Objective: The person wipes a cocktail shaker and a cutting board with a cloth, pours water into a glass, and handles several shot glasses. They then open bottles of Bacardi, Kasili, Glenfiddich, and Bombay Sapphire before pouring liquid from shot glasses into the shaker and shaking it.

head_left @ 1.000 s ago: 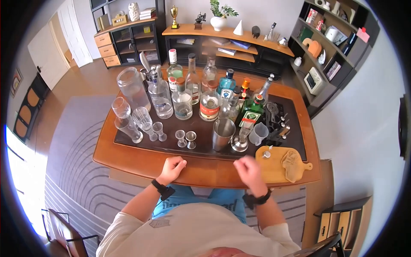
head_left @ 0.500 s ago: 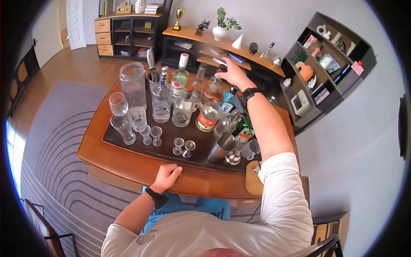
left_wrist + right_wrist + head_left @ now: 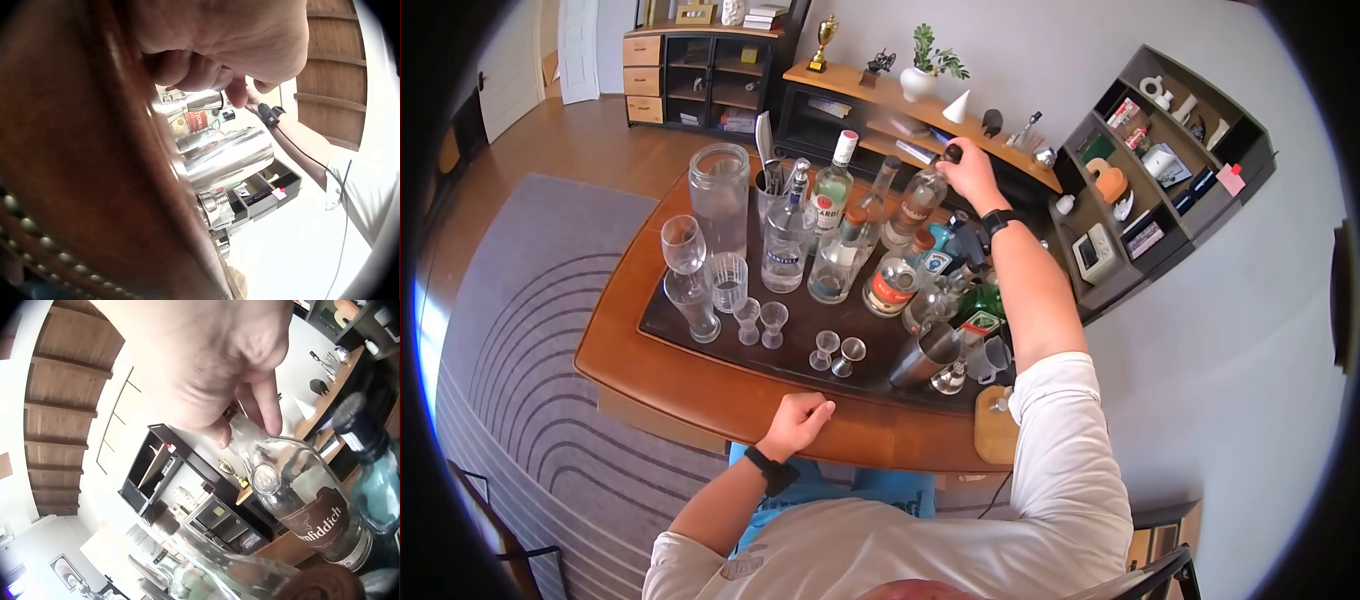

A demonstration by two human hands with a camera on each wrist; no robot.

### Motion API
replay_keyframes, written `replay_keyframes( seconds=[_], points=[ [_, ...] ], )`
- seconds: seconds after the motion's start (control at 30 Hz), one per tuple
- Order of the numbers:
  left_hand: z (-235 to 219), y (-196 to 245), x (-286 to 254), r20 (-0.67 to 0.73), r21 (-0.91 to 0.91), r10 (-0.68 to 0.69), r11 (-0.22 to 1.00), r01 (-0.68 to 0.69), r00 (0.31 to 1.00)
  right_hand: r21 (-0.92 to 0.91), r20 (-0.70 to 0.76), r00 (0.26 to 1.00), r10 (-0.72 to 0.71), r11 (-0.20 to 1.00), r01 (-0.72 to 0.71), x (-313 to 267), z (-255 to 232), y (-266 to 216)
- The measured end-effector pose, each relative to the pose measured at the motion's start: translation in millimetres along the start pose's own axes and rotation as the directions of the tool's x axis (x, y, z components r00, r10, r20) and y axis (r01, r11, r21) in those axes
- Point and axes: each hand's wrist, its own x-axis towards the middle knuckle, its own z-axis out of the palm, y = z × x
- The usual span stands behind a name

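My right hand (image 3: 970, 175) grips the dark-capped neck of a clear bottle (image 3: 918, 205) at the back of the group. The right wrist view shows the fingers of that hand (image 3: 219, 356) around the neck of the bottle (image 3: 319, 519), which has a brown "Glenfiddich" label. Whether its base is off the table cannot be told. My left hand (image 3: 795, 425) rests at the table's front edge, its fingers loosely curled and holding nothing. In the left wrist view the same hand (image 3: 225, 37) is above the leather edge.
Around the gripped bottle stand several others, including a blue one (image 3: 378, 494) close by. Nearer are a metal shaker tin (image 3: 926, 355), two jiggers, and several glasses at the left. A large jar (image 3: 720, 205) stands back left, and a wooden board (image 3: 993, 432) lies front right.
My right hand has gone from the front edge over the bottles to the back and now grips the clear bottle's neck. The head view has turned; my left hand stays by the edge.
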Motion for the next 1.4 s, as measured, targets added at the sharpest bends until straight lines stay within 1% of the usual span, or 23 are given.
replay_keyframes(
  seconds=[0.2, 0.37, 0.43, 0.5, 0.53, 0.57, 0.67, 0.7, 0.77, 0.8, 0.87, 0.9, 0.97, 1.0, 1.03, 1.07, 1.1, 1.13, 1.17, 1.23, 1.3, 1.37, 1.4],
  points=[
    [1.3, -5.8, -0.1, 0.014, 0.043, 0.021, 0.999, -0.022, 1.0, -0.021, -0.236, 0.953, -0.189, 0.982, 0.19, 15.3, -91.1, -62.0],
    [4.2, -9.6, 0.8, 0.024, 0.064, 0.085, 0.994, -0.087, 0.996, 0.17, -0.377, 0.851, -0.366, 0.876, 0.452, -1.4, -178.9, -118.6],
    [6.0, -7.3, -3.6, 0.034, 0.07, 0.108, 0.991, -0.11, 0.994, 0.144, -0.394, 0.838, -0.378, 0.875, 0.462, -18.2, -211.0, -141.1],
    [12.5, 4.7, -2.0, 0.018, 0.01, 0.12, 0.993, -0.12, 0.993, 0.285, -0.321, 0.87, -0.374, 0.837, 0.466, -38.4, -231.5, -158.8],
    [16.2, 15.5, 2.7, 0.001, -0.095, 0.19, 0.977, -0.189, 0.982, 0.491, -0.286, 0.879, -0.383, 0.729, 0.477, -45.6, -233.8, -159.1],
    [20.5, 29.9, 6.8, 0.005, -0.302, 0.007, 0.953, -0.005, 1.0, 0.497, -0.298, 0.879, -0.373, 0.726, 0.476, -62.4, -236.0, -170.3],
    [30.9, 131.9, 27.6, 0.077, -0.869, 0.073, 0.494, 0.031, 0.994, 0.633, -0.064, 0.964, -0.258, 0.737, 0.239, -138.8, -237.0, -227.6],
    [28.4, 163.2, 26.9, 0.185, -0.941, 0.119, 0.308, 0.141, 0.975, 0.645, -0.058, 0.968, -0.244, 0.731, 0.223, -152.8, -231.1, -226.9],
    [31.1, 179.6, 18.5, 0.281, -0.955, 0.286, 0.184, 0.235, 0.916, 0.674, 0.079, 0.939, -0.335, 0.712, 0.198, -178.6, -222.0, -223.3],
    [33.6, 173.4, 11.3, 0.287, -0.952, 0.277, 0.189, 0.241, 0.917, 0.687, 0.079, 0.932, -0.354, 0.697, 0.207, -190.2, -218.9, -224.0],
    [37.9, 161.4, -1.9, 0.296, -0.857, 0.123, 0.472, 0.206, 0.947, 0.737, 0.044, 0.943, -0.329, 0.648, 0.191, -210.6, -212.6, -223.6],
    [41.2, 158.3, -8.1, 0.304, -0.853, 0.111, 0.473, 0.218, 0.946, 0.78, 0.016, 0.952, -0.305, 0.6, 0.179, -220.0, -208.7, -220.9],
    [53.3, 167.6, -15.6, 0.058, -0.825, 0.086, 0.566, -0.001, 0.995, 0.811, -0.031, 0.95, -0.31, 0.547, 0.205, -233.3, -193.0, -206.9],
    [63.8, 167.4, -19.8, -0.101, -0.763, 0.066, 0.636, -0.12, 0.993, 0.912, -0.017, 0.974, -0.227, 0.397, 0.108, -241.7, -182.6, -200.1],
    [69.0, 166.0, -22.3, -0.101, -0.761, 0.067, 0.638, -0.12, 0.993, 0.974, 0.01, 0.988, -0.152, 0.225, 0.025, -247.9, -176.5, -198.4],
    [73.5, 163.3, -24.9, -0.259, -0.489, 0.127, 0.838, -0.244, 0.957, 0.985, 0.01, 0.998, -0.065, 0.17, 0.001, -259.7, -171.3, -204.7],
    [76.7, 158.3, -27.0, -0.382, -0.152, 0.233, 0.939, -0.309, 0.894, 0.986, 0.008, 0.998, -0.066, 0.17, 0.004, -263.7, -164.3, -201.9],
    [76.0, 149.4, -26.5, -0.39, 0.003, 0.277, 0.954, -0.299, 0.878, 0.983, -0.001, 1.0, 0.016, 0.183, -0.002, -267.5, -155.6, -198.1],
    [78.2, 142.3, -29.4, -0.387, 0.004, 0.277, 0.954, -0.299, 0.879, 0.981, -0.011, 0.995, 0.103, 0.196, -0.01, -270.9, -149.8, -194.6],
    [82.3, 132.9, -35.0, -0.324, -0.252, 0.226, 0.915, -0.314, 0.919, 0.982, 0.009, 0.984, 0.176, 0.183, -0.042, -272.8, -144.0, -184.9],
    [69.5, 125.7, -34.3, -0.227, -0.288, 0.175, 0.928, -0.238, 0.958, 0.992, 0.071, 0.997, 0.022, 0.107, -0.073, -276.4, -135.0, -169.3],
    [58.1, 129.7, -31.6, 0.118, -0.443, 0.126, 0.895, -0.061, 0.985, 0.991, 0.075, 0.997, 0.033, 0.105, -0.079, -286.3, -131.1, -173.9],
    [52.3, 136.5, -30.4, 0.253, -0.468, 0.087, 0.883, 0.044, 0.963, 0.994, 0.108, 0.99, -0.091, 0.039, -0.105, -287.3, -127.3, -170.0]
  ],
)
